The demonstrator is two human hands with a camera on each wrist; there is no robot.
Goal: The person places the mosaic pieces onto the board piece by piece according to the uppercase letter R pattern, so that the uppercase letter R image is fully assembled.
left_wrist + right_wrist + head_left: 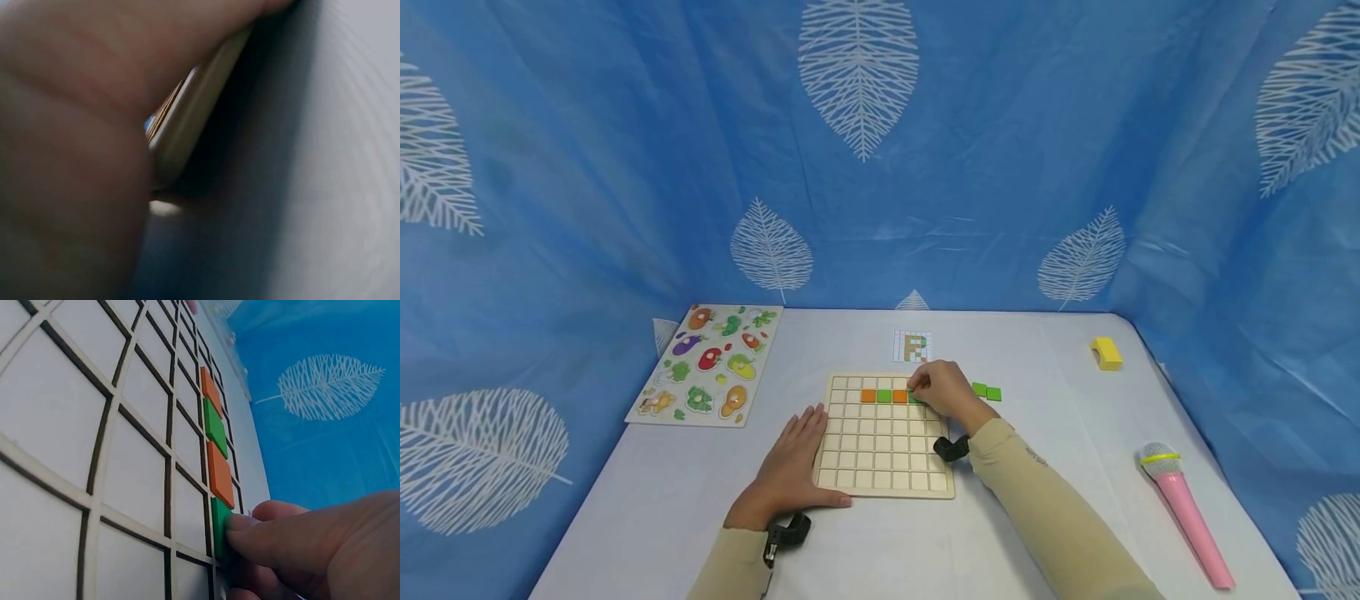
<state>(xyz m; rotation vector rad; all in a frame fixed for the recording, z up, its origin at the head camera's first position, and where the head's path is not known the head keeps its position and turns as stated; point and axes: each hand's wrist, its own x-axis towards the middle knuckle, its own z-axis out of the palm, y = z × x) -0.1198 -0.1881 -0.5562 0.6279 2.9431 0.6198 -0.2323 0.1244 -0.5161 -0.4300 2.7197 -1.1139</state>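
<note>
A wooden grid board (pixel 874 460) lies on the white table. In its second row from the far edge sit an orange tile (pixel 868 396), a green tile (pixel 884 396) and another orange tile (pixel 900 396), side by side. My right hand (pixel 946 390) pinches one more green tile (pixel 220 528) at the cell just right of them, thumb on its edge. Along the board's left side rests my left hand (pixel 793 467), fingers straight and thumb stretched by the near-left corner. The left wrist view shows mostly its blurred palm beside the board's edge (pixel 200 106).
Two loose green tiles (pixel 993 394) lie right of my right hand. Behind the board is a small pattern card (pixel 913 346). A vegetable puzzle board (pixel 703 367) lies at the left, a yellow block (pixel 1107 354) at the back right, a pink microphone (pixel 1193 523) at the right.
</note>
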